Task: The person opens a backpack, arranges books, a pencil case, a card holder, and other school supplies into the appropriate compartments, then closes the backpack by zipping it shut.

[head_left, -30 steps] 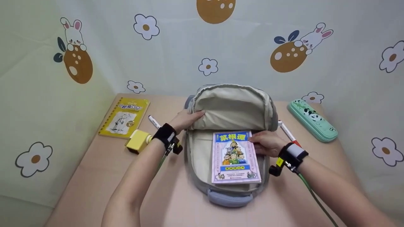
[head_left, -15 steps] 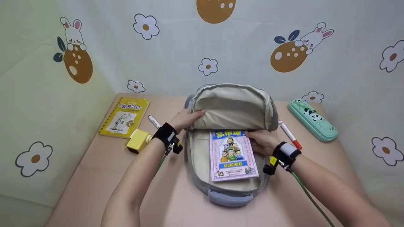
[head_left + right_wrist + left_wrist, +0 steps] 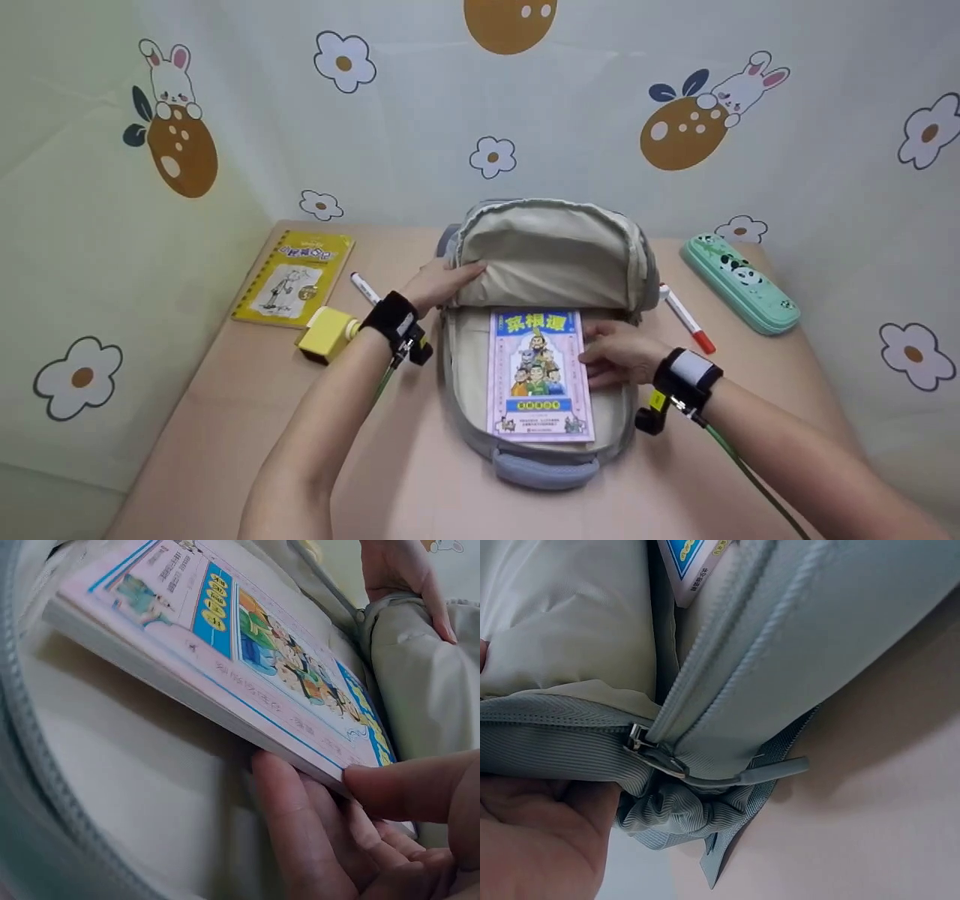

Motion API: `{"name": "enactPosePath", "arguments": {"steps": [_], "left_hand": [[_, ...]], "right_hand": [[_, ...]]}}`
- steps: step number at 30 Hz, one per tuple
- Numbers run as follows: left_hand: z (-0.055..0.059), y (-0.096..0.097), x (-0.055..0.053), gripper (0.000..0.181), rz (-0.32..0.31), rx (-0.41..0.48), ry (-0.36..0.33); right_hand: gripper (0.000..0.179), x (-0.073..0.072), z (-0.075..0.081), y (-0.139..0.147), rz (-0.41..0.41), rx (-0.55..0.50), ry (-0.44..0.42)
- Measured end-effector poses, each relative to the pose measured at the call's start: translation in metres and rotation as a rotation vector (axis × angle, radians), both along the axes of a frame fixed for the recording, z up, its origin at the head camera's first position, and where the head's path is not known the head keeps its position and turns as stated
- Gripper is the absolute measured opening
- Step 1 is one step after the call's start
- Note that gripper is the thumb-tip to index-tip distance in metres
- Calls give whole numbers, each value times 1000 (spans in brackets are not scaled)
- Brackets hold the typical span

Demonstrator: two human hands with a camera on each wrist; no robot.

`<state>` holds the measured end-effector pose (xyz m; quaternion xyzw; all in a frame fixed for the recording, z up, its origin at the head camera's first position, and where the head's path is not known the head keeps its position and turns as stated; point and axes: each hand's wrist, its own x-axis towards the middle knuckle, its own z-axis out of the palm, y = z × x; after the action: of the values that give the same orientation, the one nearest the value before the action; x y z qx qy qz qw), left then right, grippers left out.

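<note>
Holding the raised flap (image 3: 551, 259) of a grey backpack (image 3: 469, 382) by its left edge with the left grip (image 3: 442, 283) in the head view; pinching the right edge of a pink book (image 3: 540, 375) inside the unzipped backpack with the right grip (image 3: 621, 352). On the desk (image 3: 405, 465), a yellow book (image 3: 292, 277) at left, a green pencil case (image 3: 741, 283) at right. From the left wrist, curling round the flap's rim, thumb mostly cropped. From the right wrist, spanning only the pink book's thickness, thumb on top, fingers beneath.
</note>
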<state>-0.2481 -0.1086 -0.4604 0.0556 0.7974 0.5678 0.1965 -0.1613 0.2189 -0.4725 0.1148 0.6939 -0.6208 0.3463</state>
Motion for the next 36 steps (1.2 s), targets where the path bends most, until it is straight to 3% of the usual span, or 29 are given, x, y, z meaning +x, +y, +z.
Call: {"name": "enactPosePath", "arguments": {"steps": [4, 9, 17, 24, 36], "left_hand": [[1, 0, -1, 52, -11, 25, -4], [3, 0, -1, 53, -13, 28, -13], [5, 2, -3, 49, 0, 60, 7], [11, 3, -2, 46, -4, 52, 16], [6, 4, -1, 46, -6, 88, -3]], "right_hand": [[39, -6, -2, -3, -43, 35, 47], [33, -14, -6, -5, -143, 64, 83], [38, -17, -7, -1, -164, 1, 121], [40, -15, -3, 11, -153, -88, 79], [59, -30, -5, 3, -350, -89, 128]]}}
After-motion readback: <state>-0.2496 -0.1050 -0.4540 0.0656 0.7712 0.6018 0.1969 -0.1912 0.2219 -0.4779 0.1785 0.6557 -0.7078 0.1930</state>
